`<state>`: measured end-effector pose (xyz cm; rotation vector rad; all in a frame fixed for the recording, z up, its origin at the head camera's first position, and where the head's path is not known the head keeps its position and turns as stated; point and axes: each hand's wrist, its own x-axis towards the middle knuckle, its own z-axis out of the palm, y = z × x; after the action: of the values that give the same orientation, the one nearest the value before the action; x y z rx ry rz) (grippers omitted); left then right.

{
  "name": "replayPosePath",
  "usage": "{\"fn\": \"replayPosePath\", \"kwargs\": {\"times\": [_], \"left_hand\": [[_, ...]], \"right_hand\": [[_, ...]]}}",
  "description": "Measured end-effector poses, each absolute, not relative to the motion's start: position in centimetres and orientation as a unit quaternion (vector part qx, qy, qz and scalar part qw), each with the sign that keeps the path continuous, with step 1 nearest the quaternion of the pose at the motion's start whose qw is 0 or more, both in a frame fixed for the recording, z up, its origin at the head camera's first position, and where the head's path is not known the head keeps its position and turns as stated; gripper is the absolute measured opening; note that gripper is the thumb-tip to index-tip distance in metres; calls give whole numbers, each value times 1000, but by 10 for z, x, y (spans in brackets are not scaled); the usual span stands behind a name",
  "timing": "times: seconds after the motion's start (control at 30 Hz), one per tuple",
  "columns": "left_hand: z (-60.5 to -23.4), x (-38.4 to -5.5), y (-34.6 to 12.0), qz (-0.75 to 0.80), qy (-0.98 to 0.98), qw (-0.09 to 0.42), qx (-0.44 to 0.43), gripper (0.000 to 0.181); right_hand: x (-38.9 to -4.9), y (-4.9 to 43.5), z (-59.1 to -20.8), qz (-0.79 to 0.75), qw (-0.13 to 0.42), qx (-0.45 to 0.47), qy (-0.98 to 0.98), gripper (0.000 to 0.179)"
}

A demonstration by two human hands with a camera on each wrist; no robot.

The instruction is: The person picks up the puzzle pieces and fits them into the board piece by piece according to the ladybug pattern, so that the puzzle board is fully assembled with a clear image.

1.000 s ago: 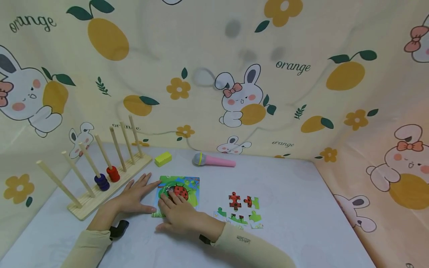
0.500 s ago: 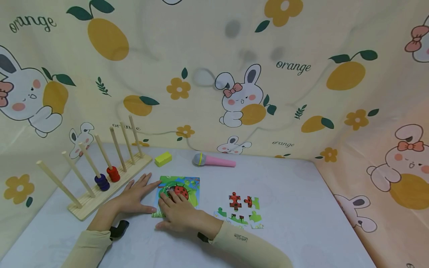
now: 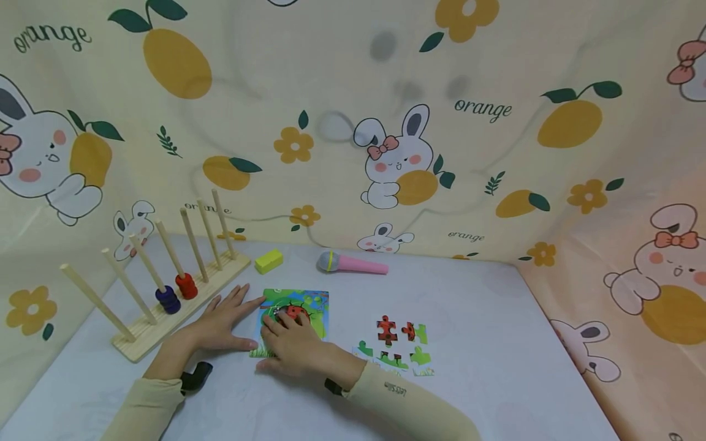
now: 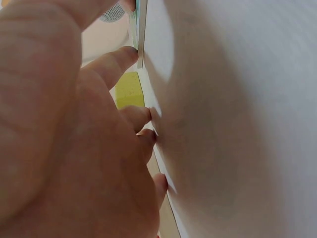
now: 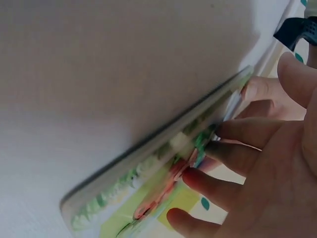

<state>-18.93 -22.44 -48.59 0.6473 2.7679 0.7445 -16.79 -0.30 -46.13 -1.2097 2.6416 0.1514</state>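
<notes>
A square ladybug jigsaw puzzle [image 3: 321, 304] lies on the table, partly covered by my right hand [image 3: 295, 346]. That hand's fingers stretch over the ladybug picture and touch it, also in the right wrist view. At the puzzle's left side rests my left hand [image 3: 223, 321], fingers spread. Its index fingertip [image 4: 130, 53] touches the puzzle's edge, and the thumb lies by the lower left corner. Neither hand grips anything. To the right are several loose jigsaw pieces, among them a red one [image 3: 387, 331] and a green one [image 3: 420, 356].
A wooden peg stand [image 3: 132, 346] holds blue rings [image 3: 168, 300] and red rings [image 3: 186, 286], just left of my left hand. Behind the puzzle lie a yellow block [image 3: 268, 261] and a pink toy microphone [image 3: 361, 265]. A patterned cloth [image 3: 331, 73] hangs behind the table.
My right forearm has shifted slightly left, and the right fingers have moved a little on the puzzle. My left hand and the loose pieces stay where they were.
</notes>
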Motion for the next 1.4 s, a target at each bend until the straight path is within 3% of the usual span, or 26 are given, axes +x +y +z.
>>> {"fn": "replayPosePath", "kwargs": {"times": [0.23, 0.5, 0.83, 1.0, 1.4], "left_hand": [[-486, -188, -226, 248, 939, 95, 219, 97], [-485, -189, -223, 237, 943, 95, 214, 97], [-485, -187, -222, 242, 941, 92, 216, 98], [-486, -188, -222, 241, 942, 93, 214, 98], [-487, -188, -222, 245, 941, 95, 212, 99]], "right_hand": [[-188, 18, -449, -88, 112, -416, 898, 59], [-201, 104, -435, -225, 103, -316, 916, 37], [-190, 192, -443, -258, 56, -246, 933, 43], [-188, 199, -449, -281, 45, -199, 938, 53], [-190, 196, -463, -260, 24, -201, 944, 58]]}}
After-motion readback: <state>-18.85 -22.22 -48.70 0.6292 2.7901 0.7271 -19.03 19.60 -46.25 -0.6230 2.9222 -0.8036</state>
